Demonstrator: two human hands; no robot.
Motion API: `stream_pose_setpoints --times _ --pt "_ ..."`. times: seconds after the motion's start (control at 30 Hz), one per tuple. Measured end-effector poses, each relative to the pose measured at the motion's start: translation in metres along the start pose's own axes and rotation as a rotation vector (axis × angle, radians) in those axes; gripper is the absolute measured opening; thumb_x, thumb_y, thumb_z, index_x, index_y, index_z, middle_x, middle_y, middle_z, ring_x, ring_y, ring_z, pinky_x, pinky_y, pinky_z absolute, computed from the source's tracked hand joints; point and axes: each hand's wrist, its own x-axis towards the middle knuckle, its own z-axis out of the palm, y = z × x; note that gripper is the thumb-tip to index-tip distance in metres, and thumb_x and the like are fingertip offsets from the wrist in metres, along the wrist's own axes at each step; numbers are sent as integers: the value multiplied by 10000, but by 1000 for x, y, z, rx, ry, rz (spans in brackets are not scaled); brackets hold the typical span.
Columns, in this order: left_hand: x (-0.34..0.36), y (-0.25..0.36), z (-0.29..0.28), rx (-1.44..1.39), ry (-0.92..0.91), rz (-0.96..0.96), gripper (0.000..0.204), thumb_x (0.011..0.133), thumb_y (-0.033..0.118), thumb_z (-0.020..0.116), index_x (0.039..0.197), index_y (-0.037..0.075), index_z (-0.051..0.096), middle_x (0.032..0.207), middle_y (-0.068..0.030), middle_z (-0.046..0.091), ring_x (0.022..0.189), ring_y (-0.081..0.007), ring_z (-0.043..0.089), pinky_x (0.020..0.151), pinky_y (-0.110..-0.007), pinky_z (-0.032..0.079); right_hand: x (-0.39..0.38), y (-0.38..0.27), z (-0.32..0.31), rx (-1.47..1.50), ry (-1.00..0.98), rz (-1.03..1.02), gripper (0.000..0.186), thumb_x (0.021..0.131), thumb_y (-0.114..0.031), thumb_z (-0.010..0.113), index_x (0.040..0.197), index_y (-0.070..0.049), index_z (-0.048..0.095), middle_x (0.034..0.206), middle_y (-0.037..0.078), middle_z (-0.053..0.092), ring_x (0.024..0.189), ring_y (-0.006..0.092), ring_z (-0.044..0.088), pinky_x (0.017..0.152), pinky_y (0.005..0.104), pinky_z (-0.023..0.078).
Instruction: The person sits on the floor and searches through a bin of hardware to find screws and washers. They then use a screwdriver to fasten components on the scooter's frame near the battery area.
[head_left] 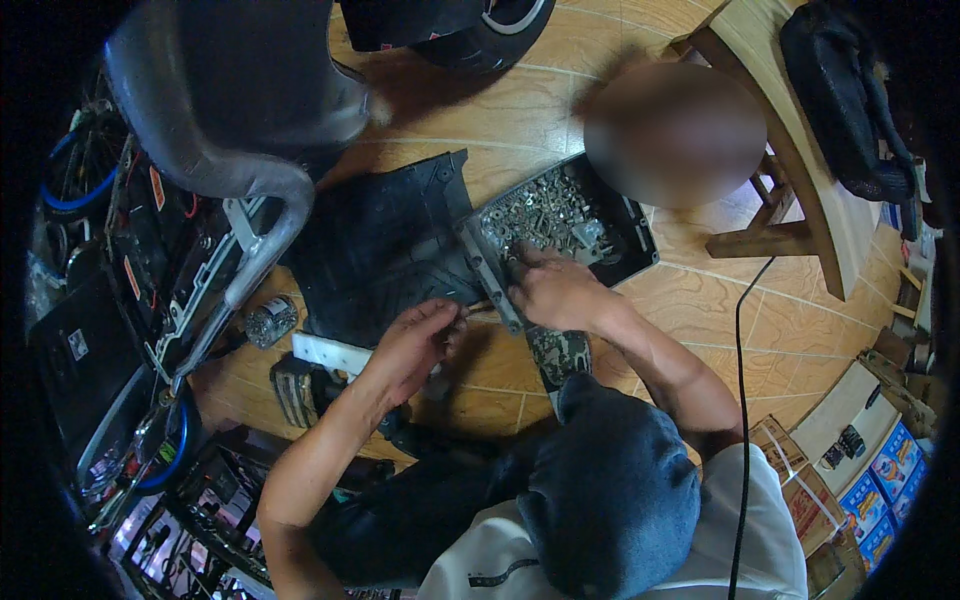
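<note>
My right hand [555,290] reaches over the near edge of a black tray [632,238]. Its curled fingertips touch a heap of loose metal nuts, bolts and washers [535,215]; what they grip, if anything, is hidden. A grey bar with holes [492,280] runs along the tray's left side. Left of that bar, my left hand [415,345] is closed, thumb and fingertips pressed together; whatever is in the pinch is too small to name. Just beyond this hand, a black moulded plastic panel [380,245] lies flat on the floor.
A clear jar of small parts [271,322] and a white strip [330,353] lie left of my left hand. A vehicle with a dark seat [240,90] fills the upper left. Wooden furniture [770,238] stands at right, near a black cable [741,380] and cardboard boxes [800,490].
</note>
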Motion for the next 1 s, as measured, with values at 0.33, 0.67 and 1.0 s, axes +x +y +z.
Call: stream_pose_setpoints --times 0.33,0.67,1.0 --pt "5 -5 -1 21 8 -31 163 1032 218 605 1110 79 642 950 -3 628 819 -112 550 726 -269 421 20 30 -16 -258 196 183 620 940 -317 573 1502 -80 464 1579 211 396 1437 473 374 1195 499 323" --pt "8 -5 -4 15 -35 -26 158 1034 227 603 1094 86 640 964 -6 643 827 -117 570 748 -270 439 -15 24 -9 -85 33 -94 372 932 -287 531 1119 -12 699 1202 244 669 1195 418 611 1069 498 456" --pt "3 -2 2 28 -11 -20 146 1046 216 580 1086 89 640 966 -4 639 841 -102 559 744 -259 444 -29 -8 3 48 34 -19 386 947 -241 549 1268 -40 623 1298 221 626 1197 413 600 992 517 497"
